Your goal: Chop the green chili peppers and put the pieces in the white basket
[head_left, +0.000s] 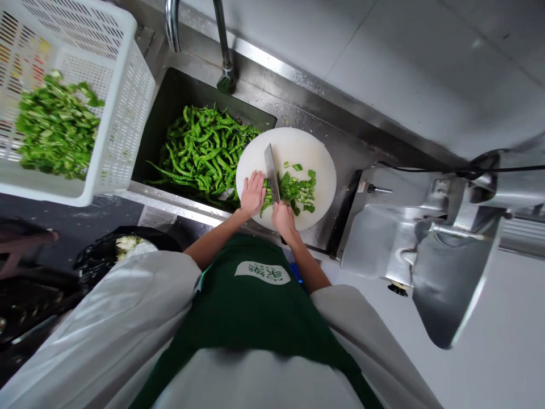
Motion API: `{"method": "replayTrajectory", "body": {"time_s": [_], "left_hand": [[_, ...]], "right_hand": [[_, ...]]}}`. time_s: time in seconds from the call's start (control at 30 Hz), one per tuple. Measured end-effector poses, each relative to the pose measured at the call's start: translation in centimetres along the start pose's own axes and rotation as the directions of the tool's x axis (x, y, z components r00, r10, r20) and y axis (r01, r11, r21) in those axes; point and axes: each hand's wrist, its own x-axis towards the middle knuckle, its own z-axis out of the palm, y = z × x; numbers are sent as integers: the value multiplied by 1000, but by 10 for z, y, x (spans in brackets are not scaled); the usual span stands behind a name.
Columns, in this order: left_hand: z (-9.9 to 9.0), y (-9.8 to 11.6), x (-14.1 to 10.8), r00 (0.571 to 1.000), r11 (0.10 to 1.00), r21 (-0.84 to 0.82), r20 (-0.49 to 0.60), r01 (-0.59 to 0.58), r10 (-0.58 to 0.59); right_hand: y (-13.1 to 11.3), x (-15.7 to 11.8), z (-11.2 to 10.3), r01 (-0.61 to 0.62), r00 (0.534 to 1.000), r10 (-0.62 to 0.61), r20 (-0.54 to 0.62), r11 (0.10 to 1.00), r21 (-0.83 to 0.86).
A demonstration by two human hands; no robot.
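Observation:
In my right hand (284,220) is the handle of a kitchen knife (271,170), its broad blade pointing away from me across the round white cutting board (259,145). My left hand (253,192) lies with fingers stretched out over green peppers at the blade's left side; what is under the palm is hidden. To the right of the blade, cut green pepper pieces (304,190) are scattered on the board. Whole long green peppers (208,150) fill much of the sink (159,105) left of the board.
A white plastic basket (121,113) holding cut green peppers (59,130) stands at the left. Behind the sink rises a faucet (225,74). A metal slicing machine (383,221) is at the right. A black-lined bin (102,247) sits below, on the left.

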Motion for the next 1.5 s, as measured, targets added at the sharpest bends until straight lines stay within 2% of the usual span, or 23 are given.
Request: {"method": "replayTrajectory", "body": {"time_s": [0.1, 0.23, 0.33, 0.47, 0.6, 0.73, 0.8, 0.87, 0.97, 1.13, 1.3, 1.43, 1.5], "left_hand": [[-3, -5, -1, 997, 998, -61, -69, 30, -34], [-12, -5, -4, 980, 993, -83, -173, 82, -96], [-6, -2, -6, 994, 999, -21, -101, 33, -35], [3, 1, -5, 999, 999, 50, -43, 19, -17], [-8, -5, -10, 1000, 998, 65, -26, 19, -18], [-26, -16, -26, 1000, 997, 74, -15, 0, 2], [-29, -22, -34, 998, 999, 44, -63, 14, -11], [-28, -28, -40, 987, 999, -8, -156, 39, -40], [-21, -36, -42, 966, 996, -86, -253, 35, -55], [-10, -40, -37, 968, 993, -119, -252, -13, -18], [-10, -42, -40, 966, 988, -139, -256, -70, 33], [-14, -44, -53, 930, 975, -220, -364, -30, -53], [-15, -42, -60, 934, 976, -216, -352, -23, -56]], "right_hand": [[2, 5, -2, -6, 1000, 6, 1, 1000, -2], [1, -4, -14, -1, 999, 0, -36, 1000, -27], [-12, -7, -11, 24, 1000, -24, -13, 999, -32], [-21, 5, 5, 30, 999, -30, 14, 999, -17], [-1, 23, 8, 44, 999, -44, -9, 999, 14], [18, 23, -6, 73, 997, -73, 2, 997, 22], [15, 13, -13, 64, 997, -65, -34, 998, -20], [6, -1, -16, 56, 996, -60, -66, 997, -60], [-12, -17, -10, 96, 994, -100, -44, 991, -96], [-22, -8, 10, 101, 994, -95, 54, 989, -112], [-10, 6, -2, 131, 990, -124, 64, 986, -106], [-11, -4, -5, 153, 988, -150, 32, 981, -122], [-17, -8, 3, 163, 986, -160, 38, 980, -118]]}}
